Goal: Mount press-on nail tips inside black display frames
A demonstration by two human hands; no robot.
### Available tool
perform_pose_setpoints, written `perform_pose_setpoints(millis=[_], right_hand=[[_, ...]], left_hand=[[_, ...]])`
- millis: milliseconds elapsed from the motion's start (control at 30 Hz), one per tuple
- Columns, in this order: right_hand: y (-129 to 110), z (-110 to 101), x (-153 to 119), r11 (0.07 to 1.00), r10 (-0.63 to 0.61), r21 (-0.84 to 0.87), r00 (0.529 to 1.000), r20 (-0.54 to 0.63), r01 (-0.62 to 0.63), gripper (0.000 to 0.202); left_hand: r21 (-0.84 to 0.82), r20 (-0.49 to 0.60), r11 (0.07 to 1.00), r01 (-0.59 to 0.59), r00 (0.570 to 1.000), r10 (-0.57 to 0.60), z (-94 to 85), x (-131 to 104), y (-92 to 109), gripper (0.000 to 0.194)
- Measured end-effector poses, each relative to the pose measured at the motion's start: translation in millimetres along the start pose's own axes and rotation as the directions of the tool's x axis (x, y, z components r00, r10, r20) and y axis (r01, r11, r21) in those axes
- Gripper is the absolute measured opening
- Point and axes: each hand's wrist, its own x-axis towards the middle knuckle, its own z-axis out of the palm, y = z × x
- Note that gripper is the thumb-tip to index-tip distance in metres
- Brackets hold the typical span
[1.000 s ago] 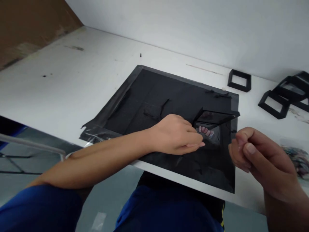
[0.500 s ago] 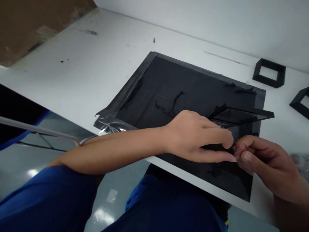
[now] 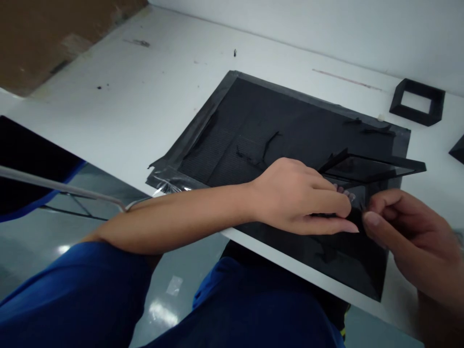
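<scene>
A thin black frame (image 3: 369, 168) with a glossy pane stands tilted over the right part of a black mat (image 3: 290, 111). My left hand (image 3: 300, 198) reaches across the mat, just in front of the frame, its fingers curled over something dark and partly clear that is mostly hidden. The left thumb points toward my right hand (image 3: 406, 227). At the mat's right edge, the right thumb and forefinger are pinched together; a small dark sliver shows near their tips, too small to name.
A black rectangular ring (image 3: 417, 102) sits at the back right, and part of another black piece (image 3: 458, 150) shows at the right edge. Thin black scraps (image 3: 270, 145) lie on the mat. Brown cardboard (image 3: 54, 38) stands at the back left of the white table (image 3: 145, 96).
A small gap has opened between my left thumb and my right fingertips, which were touching or nearly so. The view has shifted slightly.
</scene>
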Motion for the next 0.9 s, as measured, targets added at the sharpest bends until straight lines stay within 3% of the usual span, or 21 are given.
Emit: perform_pose_setpoints(millis=[133, 233, 333, 433, 567, 700, 767, 833, 900], right_hand=[[4.7, -2.6, -3.1, 0.949, -0.124, -0.301, 0.987, -0.100, 0.089, 0.020], [7.3, 1.8, -0.2, 0.837, -0.261, -0.498, 0.965, 0.000, 0.226, 0.019], [7.8, 8.8, 4.7, 0.689, -0.391, -0.624, 0.914, 0.110, 0.369, 0.023], [6.2, 14.6, 7.2, 0.590, -0.451, -0.687, 0.879, 0.155, 0.424, 0.031], [4.1, 18.7, 7.2, 0.517, -0.478, -0.748, 0.865, 0.151, 0.416, 0.038], [2.4, 19.7, 7.4, 0.494, -0.489, -0.769, 0.861, 0.139, 0.405, 0.037], [0.6, 19.2, 6.8, 0.506, -0.486, -0.761, 0.863, 0.138, 0.407, 0.034], [-1.6, 18.1, 5.2, 0.587, -0.446, -0.719, 0.890, 0.096, 0.372, 0.030], [-3.0, 16.1, 2.6, 0.738, -0.326, -0.622, 0.945, 0.010, 0.261, 0.028]], left_hand=[[0.052, -0.015, 0.999, 0.014, 1.000, -0.014, -5.9, 2.4, -2.9, 0.035], [0.070, -0.070, 0.997, -0.017, 0.997, 0.021, -9.6, 3.6, -5.9, 0.033], [0.069, -0.133, 0.993, -0.096, 0.986, 0.104, -11.5, 3.8, -7.1, 0.036], [0.056, -0.074, 0.993, -0.107, 0.991, 0.111, -12.9, 4.3, -5.7, 0.042], [0.022, 0.040, 0.999, -0.043, 0.998, 0.042, -14.2, 7.1, -2.3, 0.045], [0.004, 0.127, 1.000, -0.022, 0.992, 0.021, -15.3, 10.1, -0.6, 0.045], [0.007, 0.073, 0.998, -0.062, 0.995, 0.061, -15.5, 9.8, -1.1, 0.044], [0.026, -0.026, 0.992, -0.122, 0.992, 0.123, -15.2, 8.2, -2.0, 0.042], [0.046, -0.068, 0.987, -0.154, 0.985, 0.157, -14.6, 6.3, -2.9, 0.041]])
